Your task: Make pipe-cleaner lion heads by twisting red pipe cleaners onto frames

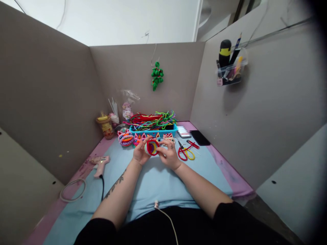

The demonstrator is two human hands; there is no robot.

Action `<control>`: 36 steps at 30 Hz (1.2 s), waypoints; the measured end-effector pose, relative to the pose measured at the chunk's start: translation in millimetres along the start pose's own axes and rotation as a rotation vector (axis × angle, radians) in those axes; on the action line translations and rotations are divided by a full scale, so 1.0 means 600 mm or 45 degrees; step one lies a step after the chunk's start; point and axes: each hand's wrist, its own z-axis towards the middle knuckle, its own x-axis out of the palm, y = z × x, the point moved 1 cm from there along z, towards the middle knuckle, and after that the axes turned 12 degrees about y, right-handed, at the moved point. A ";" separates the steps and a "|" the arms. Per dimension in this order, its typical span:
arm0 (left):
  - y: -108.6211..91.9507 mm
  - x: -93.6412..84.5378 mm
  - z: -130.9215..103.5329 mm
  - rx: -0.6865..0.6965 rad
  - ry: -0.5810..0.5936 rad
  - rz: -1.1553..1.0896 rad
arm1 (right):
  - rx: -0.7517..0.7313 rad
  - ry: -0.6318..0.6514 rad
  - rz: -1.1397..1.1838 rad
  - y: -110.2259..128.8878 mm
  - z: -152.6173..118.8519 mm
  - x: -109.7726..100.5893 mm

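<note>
Between my two hands is a small round cup-shaped piece of fuzzy pipe cleaner point(152, 147), with a red rim and yellow and purple inside. My left hand point(141, 152) grips its left side, fingers curled round the back. On the other side my right hand point(169, 156) pinches the rim with thumb and fingers. The piece is held above the blue cloth point(163, 183), its opening turned toward me. Just behind it sit several finished pipe-cleaner figures, among them a pink and orange one point(125, 139) at the left.
A blue basket point(153, 133) heaped with coloured pipe cleaners stands at the back. Red-and-yellow scissors point(186, 153) and a black phone point(200, 137) lie on the right. A pink glue gun point(101, 166) with its cord is on the left, a lidded cup point(105, 127) behind it. Partitions enclose the table.
</note>
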 end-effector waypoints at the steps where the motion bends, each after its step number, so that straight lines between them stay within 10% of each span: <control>1: -0.001 -0.001 0.001 -0.016 -0.005 0.010 | 0.056 -0.012 0.116 -0.003 0.002 0.002; 8: 0.015 -0.010 0.010 -0.173 -0.008 0.128 | 0.715 0.107 1.518 -0.031 0.011 0.033; 12: 0.018 -0.013 0.011 -0.195 -0.003 0.289 | 0.866 0.151 1.853 -0.039 0.013 0.032; 17: 0.004 -0.023 0.006 -0.414 -0.032 0.613 | 0.831 -0.003 1.486 -0.062 0.015 0.022; 22: -0.009 -0.042 -0.002 -0.700 -0.259 1.145 | 0.998 0.257 0.767 -0.097 -0.004 0.021; 25: -0.017 -0.055 -0.003 -0.641 -0.437 1.416 | 0.954 0.343 0.441 -0.109 -0.011 0.014; 36: 0.006 -0.059 -0.004 -0.168 -0.062 1.467 | 0.530 0.700 0.631 -0.094 -0.004 0.011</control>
